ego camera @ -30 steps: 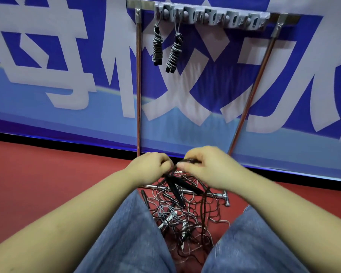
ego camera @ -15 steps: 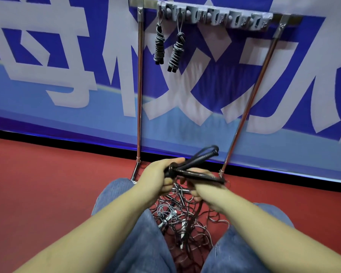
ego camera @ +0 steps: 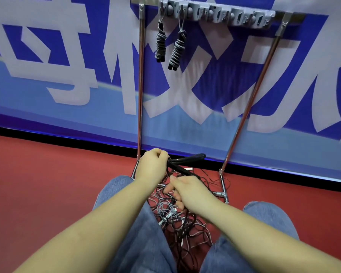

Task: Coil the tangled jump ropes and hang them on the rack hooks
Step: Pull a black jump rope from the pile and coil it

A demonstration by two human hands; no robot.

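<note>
Centre frame: left hand [ego camera: 152,167] fisted round black rope handles [ego camera: 186,161]; right hand [ego camera: 187,191] just below, fingers curled on cord. Tangled ropes [ego camera: 182,223] on floor between knees. Two coils [ego camera: 168,45] hooked on rack [ego camera: 217,15], top.

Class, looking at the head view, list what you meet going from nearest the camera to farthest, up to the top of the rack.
Jeans → tangled ropes → right hand → left hand → coiled ropes → hooks

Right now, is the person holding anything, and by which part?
The left hand grips the black jump rope handles at one end; the right hand pinches rope cords below.
</note>
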